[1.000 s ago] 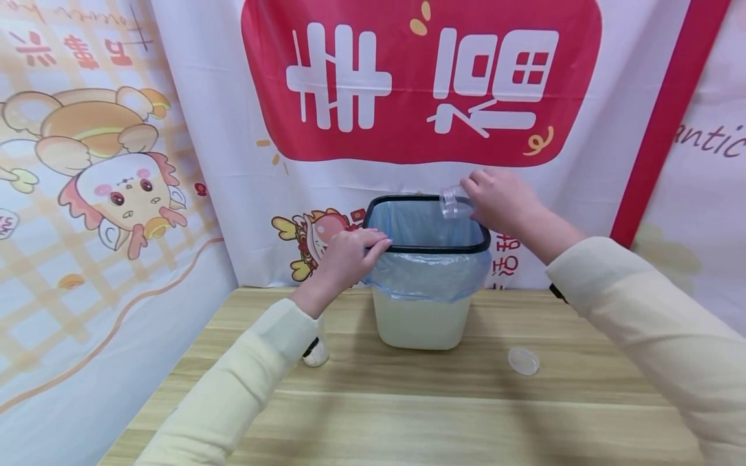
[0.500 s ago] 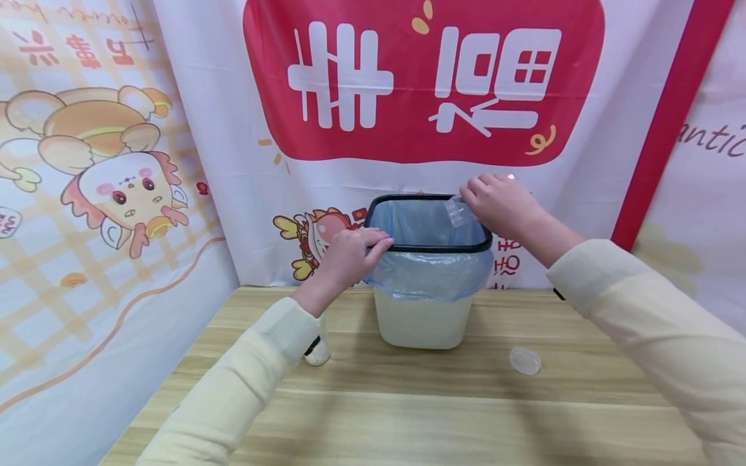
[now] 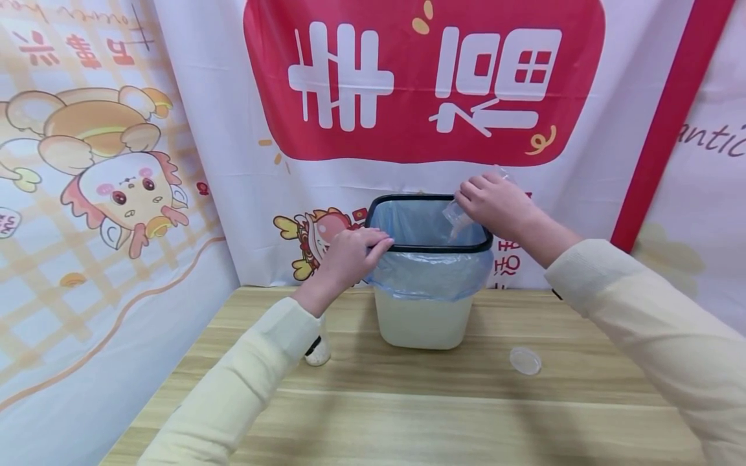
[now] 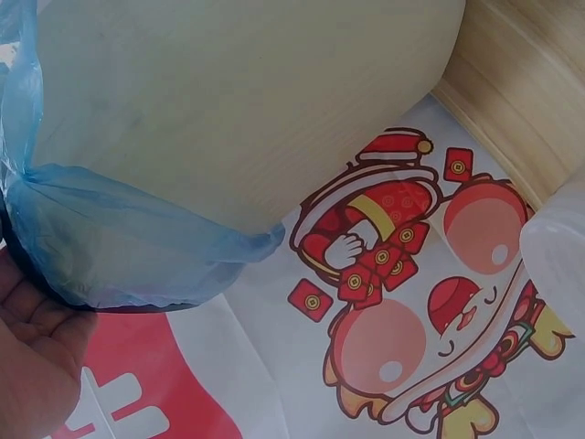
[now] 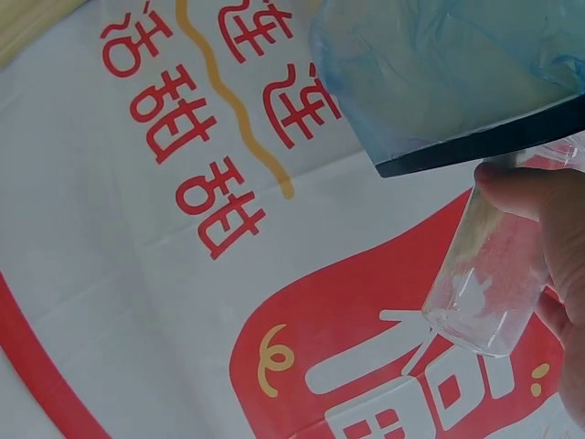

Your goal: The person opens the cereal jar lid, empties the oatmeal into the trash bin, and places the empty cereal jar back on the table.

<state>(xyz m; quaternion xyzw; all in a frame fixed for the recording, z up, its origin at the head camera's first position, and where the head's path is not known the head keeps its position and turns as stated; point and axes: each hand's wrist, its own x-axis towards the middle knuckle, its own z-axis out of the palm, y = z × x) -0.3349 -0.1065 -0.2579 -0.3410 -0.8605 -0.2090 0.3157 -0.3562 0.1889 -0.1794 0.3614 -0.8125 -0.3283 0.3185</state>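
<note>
A pale trash bin [image 3: 424, 323] with a black rim and a blue plastic liner [image 3: 431, 275] stands on the table. My left hand [image 3: 350, 255] grips the rim at its left front corner; the left wrist view has its fingers [image 4: 41, 311] curled at the black edge. Over the right side of the opening, my right hand [image 3: 498, 200] holds a clear plastic jar [image 5: 489, 274]. The jar is tipped, base up, with its mouth toward the inside of the bin. A faint pale streak shows below the mouth in the head view. The bin's bottom is hidden.
A clear round lid [image 3: 526, 360] lies on the wooden table [image 3: 408, 421] right of the bin. A small whitish container with a black band [image 3: 317, 349] stands at left, partly hidden by my left sleeve. A printed cloth [image 3: 326, 175] hangs close behind the bin.
My right hand has tilted the jar further, bringing its mouth down toward the bin and its base up. The left hand has stayed on the rim.
</note>
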